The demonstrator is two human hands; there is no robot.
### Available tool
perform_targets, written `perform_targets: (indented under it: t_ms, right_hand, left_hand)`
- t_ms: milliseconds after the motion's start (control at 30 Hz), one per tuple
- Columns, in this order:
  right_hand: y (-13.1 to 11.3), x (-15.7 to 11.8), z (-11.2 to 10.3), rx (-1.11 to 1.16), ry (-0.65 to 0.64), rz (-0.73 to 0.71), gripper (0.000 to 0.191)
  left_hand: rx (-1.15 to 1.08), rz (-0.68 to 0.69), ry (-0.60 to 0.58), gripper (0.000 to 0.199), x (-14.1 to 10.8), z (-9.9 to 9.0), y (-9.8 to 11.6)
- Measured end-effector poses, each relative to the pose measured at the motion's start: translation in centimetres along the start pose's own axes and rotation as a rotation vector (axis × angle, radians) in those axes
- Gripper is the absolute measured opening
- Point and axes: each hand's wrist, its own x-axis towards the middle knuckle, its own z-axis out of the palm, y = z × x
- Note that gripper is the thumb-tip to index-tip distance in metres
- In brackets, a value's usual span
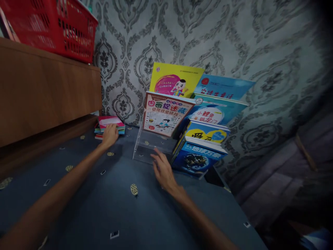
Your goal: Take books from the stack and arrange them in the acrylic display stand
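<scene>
My left hand (110, 134) is on a small stack of thin colourful books (104, 122), its fingers bent over the front edge of a pink-covered one on top. My right hand (164, 171) is open, fingers apart, at the front of a clear plastic display stand (145, 158). Its low front left section, nearest that hand, has no book in it. Behind stand a picture-puzzle book (166, 116) and a yellow book (174, 78). In the right column are a blue book with a globe (199, 159), a blue-and-yellow book (208, 131), a teal book (210, 113) and a blue book (227, 86).
A dark blue patterned cloth (99, 205) covers the surface. On the left is a wooden cabinet (49, 90) with a red plastic basket (75, 34) on it. Patterned wallpaper (130, 38) rises behind the stand, and a greyish curtain (281, 163) hangs at the right.
</scene>
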Motion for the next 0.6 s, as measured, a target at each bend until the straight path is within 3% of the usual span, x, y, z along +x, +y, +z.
perform_targets:
  t_ms: [233, 400, 600]
  right_hand:
    - [-1.1, -4.5, 2.6, 0.026, -0.134, 0.006, 0.037]
    - [-0.7, -5.0, 2.9, 0.062, -0.157, 0.086, 0.033]
    - [-0.9, -4.9, 2.6, 0.055, -0.168, 0.070, 0.029]
  left_hand:
    - [0.314, -0.095, -0.173, 0.048, 1.7, 0.1, -5.1]
    - [0.412, -0.108, -0.278, 0.051, 2.3, 0.3, -6.6]
    - [0.488, -0.031, -0.298, 0.045, 1.7, -0.3, -7.3]
